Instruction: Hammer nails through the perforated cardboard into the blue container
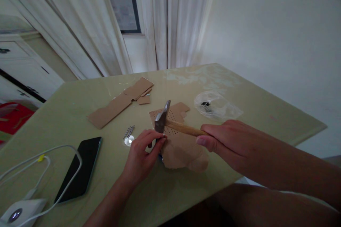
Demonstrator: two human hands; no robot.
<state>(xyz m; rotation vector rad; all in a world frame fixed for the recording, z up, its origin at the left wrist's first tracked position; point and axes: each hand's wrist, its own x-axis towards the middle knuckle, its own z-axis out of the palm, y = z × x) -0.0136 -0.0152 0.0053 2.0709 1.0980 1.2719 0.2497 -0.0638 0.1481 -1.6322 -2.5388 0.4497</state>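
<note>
Phone (89, 153) lies near left. L hand (142, 154) has thumb & finger pinched on small thing (158, 139), mostly hidden, at holed cardboard's (182, 150) left edge. Hammer (181, 127) is over cardboard, w/ R hand (226, 136) clamped round its handle.

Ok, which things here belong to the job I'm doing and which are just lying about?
Likely part of the job:
hammer in the right hand
hole-dotted cardboard below it
slim metal rods

Probably just lying about:
phone
white cable
white device
plastic bag
cardboard strip
</note>
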